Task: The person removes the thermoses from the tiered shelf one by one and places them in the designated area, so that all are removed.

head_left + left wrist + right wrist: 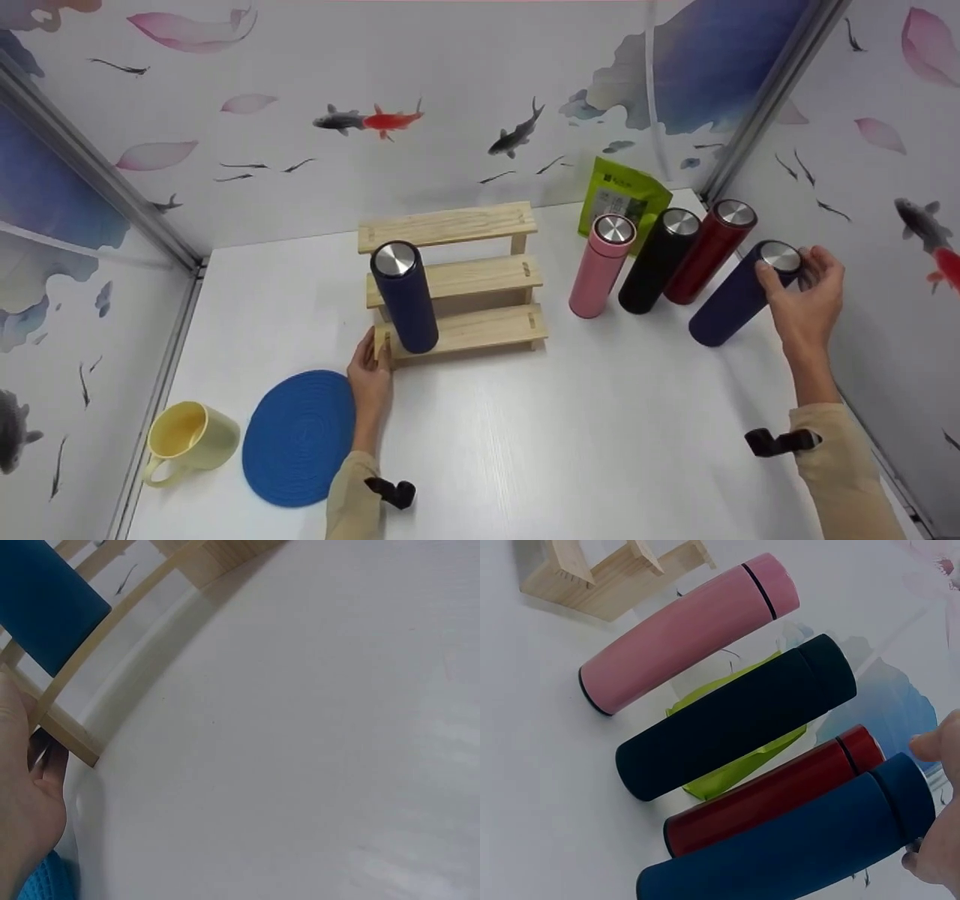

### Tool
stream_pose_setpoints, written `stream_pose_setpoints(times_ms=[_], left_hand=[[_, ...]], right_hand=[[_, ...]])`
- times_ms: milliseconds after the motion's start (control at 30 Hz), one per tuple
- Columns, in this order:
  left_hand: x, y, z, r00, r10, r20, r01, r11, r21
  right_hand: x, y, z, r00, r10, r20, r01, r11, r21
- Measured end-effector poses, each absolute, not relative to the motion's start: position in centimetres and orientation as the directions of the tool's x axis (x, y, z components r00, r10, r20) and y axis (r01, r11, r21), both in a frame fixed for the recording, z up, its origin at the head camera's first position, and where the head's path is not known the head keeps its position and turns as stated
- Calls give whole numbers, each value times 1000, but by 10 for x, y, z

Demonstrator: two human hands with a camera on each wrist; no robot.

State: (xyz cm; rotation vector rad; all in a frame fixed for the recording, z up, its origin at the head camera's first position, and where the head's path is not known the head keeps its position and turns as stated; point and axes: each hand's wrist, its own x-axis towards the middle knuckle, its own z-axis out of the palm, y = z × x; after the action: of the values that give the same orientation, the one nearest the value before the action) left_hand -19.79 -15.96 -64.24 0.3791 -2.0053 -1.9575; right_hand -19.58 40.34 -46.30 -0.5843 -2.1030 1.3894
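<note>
My left hand (370,381) grips the left end of the lowest step of a three-tier wooden shelf (487,330), its thumb toward the front. On that lowest step stands a dark blue thermos (411,311) with a silver-topped lid. Over at the right, my right hand (810,304) holds a second dark blue thermos (731,300) by its lid, thumb on the near side and fingers round the far side. In the right wrist view this blue thermos (795,840) overlaps a red thermos (780,799). The left wrist view shows the shelf's leg (71,739) beside my fingers.
Pink (596,277), black (652,270) and red thermoses stand in a row right of the shelf. Behind them leans a green pouch (637,187). A round blue mat (300,442) and a yellow mug (214,442) lie at the left. Printed walls enclose the white table (540,442).
</note>
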Motion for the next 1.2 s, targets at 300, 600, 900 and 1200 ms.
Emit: stream_pose_setpoints(times_ms=[300,600,900,1200], left_hand=[[-197,-159,-642,-914,-402,55,47,32,998],[-195,-160,-642,-921,-385,65,51,48,998],[-196,-159,-642,-921,-387,49,43,25,999],[-196,-159,-642,-920,-390,35,27,28,999]], right_hand=[[-192,386,-440,-735,577,355,-48,478,-877],[-187,345,-403,-753,493,436,-172,491,-854],[-183,305,-386,-797,347,495,-258,546,-797],[-190,279,-387,-810,225,541,-360,537,-763]])
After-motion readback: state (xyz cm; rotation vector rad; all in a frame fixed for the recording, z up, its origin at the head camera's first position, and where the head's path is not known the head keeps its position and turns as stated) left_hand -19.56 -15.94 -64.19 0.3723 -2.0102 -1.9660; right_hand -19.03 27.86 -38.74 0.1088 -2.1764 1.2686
